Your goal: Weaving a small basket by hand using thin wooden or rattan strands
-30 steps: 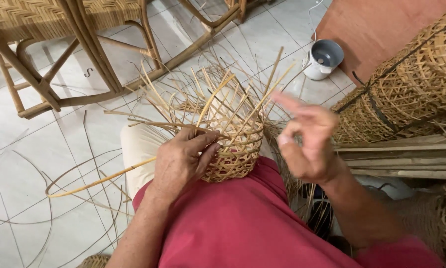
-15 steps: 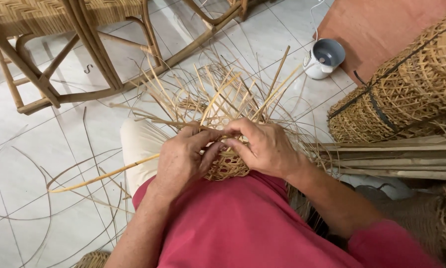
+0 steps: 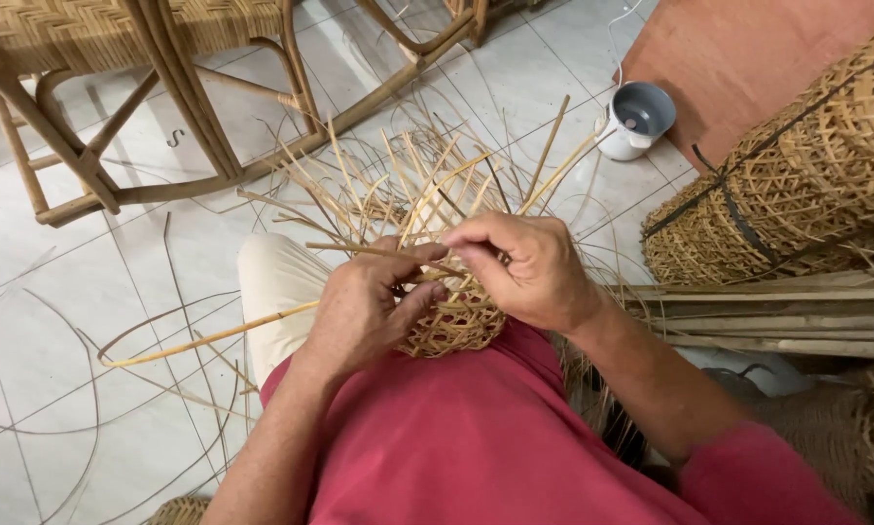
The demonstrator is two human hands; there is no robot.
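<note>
A person in a red shirt looks down at a small, half-woven rattan basket [image 3: 456, 316] resting on their lap, loose strips fanning upward from its rim; the left hand [image 3: 364, 311] cups the basket's left side, fingers curled and thumb pressed against the weave; the right hand [image 3: 529, 267] sits at the basket's top edge, fingers closed in a pinch on a thin strip [image 3: 359, 249] running leftward; a wooden chair [image 3: 164, 107] stands behind on white tile; a large woven basket [image 3: 797, 185] lies right.
</note>
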